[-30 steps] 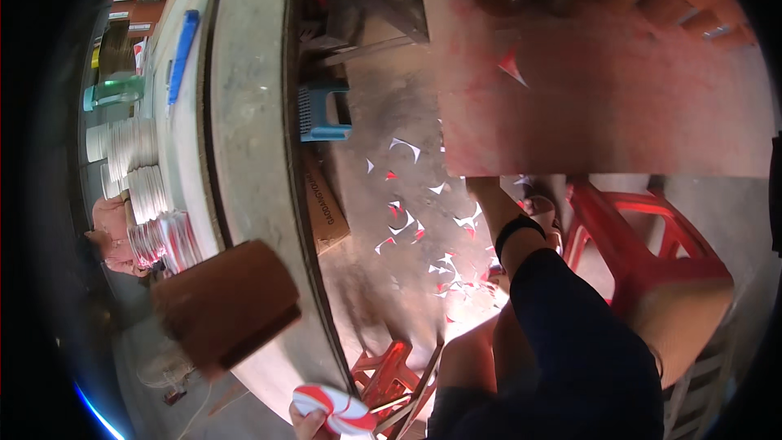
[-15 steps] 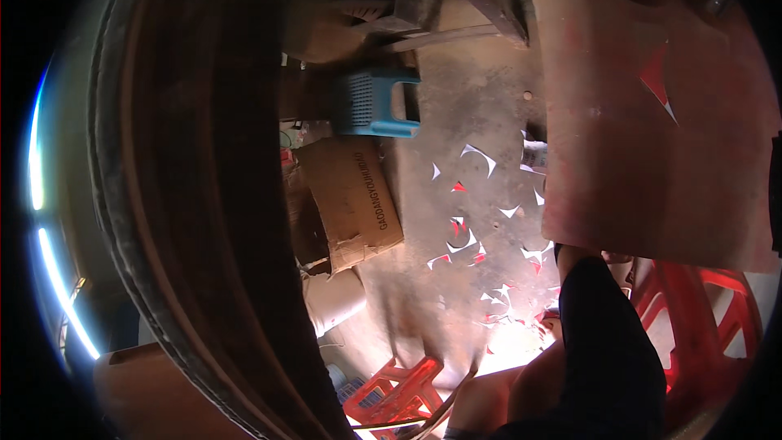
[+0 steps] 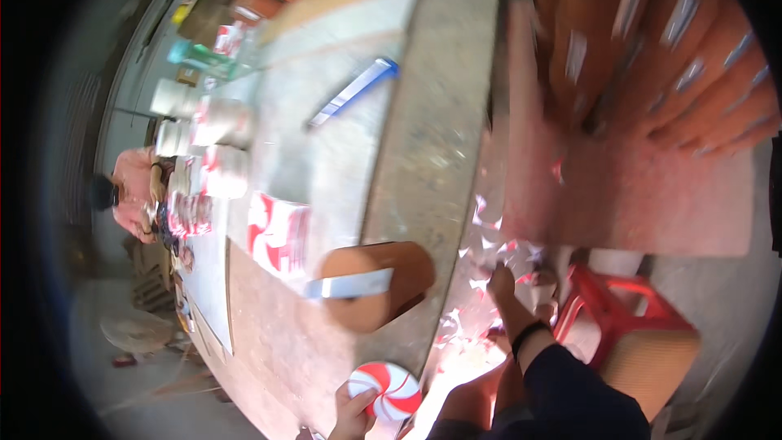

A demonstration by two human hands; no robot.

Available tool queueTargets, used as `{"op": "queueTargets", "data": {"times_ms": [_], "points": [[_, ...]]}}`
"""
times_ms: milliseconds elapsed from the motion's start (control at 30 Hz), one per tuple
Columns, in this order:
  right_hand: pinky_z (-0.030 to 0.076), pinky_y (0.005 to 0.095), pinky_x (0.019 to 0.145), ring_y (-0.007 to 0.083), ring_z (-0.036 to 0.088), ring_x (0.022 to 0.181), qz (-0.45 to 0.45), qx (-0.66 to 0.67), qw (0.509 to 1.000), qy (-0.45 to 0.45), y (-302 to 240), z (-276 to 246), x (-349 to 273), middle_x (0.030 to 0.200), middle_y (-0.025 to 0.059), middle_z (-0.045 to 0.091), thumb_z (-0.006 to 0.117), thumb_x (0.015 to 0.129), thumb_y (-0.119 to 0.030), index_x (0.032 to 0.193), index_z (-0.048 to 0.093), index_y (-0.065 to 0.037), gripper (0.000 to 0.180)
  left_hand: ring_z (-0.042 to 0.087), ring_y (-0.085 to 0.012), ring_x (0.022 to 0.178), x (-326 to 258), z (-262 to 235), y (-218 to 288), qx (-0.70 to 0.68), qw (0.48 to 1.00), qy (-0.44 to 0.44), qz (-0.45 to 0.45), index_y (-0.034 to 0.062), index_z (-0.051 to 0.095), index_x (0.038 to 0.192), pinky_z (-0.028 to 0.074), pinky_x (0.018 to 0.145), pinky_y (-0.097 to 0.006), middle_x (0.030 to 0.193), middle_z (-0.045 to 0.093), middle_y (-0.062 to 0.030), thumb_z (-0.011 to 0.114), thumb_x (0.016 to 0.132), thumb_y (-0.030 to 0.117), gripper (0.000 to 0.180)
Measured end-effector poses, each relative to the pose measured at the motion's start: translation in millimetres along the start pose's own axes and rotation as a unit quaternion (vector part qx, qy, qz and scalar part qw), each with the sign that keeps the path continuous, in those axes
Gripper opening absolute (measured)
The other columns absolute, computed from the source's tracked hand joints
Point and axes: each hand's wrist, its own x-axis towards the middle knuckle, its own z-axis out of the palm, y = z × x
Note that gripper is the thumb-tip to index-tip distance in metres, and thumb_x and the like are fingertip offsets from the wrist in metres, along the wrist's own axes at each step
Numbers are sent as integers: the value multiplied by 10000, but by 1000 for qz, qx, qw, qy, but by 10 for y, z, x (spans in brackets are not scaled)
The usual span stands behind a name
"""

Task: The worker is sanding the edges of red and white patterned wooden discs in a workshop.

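Note:
My left hand point(image 3: 350, 417) grips a round red-and-white swirl disc point(image 3: 395, 389), the thumb lying over its edge. This is low in the view, by the near end of the worktable point(image 3: 432, 130). My right hand point(image 3: 501, 283) hangs off the table's right side, above paper scraps; its fingers are too blurred to read. Past the disc lies a brown, rounded block-like thing point(image 3: 417, 275) with a pale strip across it. Farther along are a stack of red-and-white printed sheets point(image 3: 277, 232) and a blue-handled cutter point(image 3: 358, 90).
Several brown-orange bundles with pale strips point(image 3: 692, 57) crowd the upper right, above a reddish board point(image 3: 652, 204). A red plastic stool point(image 3: 607, 301) stands at right. White and red-and-white stacks point(image 3: 224, 171) line the table's far left, where a person in pink point(image 3: 134, 183) sits.
The view has swung from the floor, blue stool and cardboard box to the worktable. My left hand with the disc has come into sight; my right arm still hangs down.

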Motion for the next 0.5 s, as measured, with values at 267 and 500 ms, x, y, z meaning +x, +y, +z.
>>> {"op": "queueTargets", "data": {"times_ms": [267,500], "points": [[468,385,635,340,579,696,-124,-73,987,-65,-724,-1910,-661,703,203,577,591,662,-111,736,558,-25,118,577,-130,741,277,-57,-249,48,996,-75,-3,-34,573,934,468,661,-264,831,614,-80,606,747,146,262],[437,285,449,149,542,504,2,43,947,-318,-1239,-2783,-662,601,73,567,644,591,-66,737,575,3,175,583,-130,737,108,27,-214,55,997,-5,45,-33,573,937,473,654,-265,825,622,-86,628,735,159,284]]}}
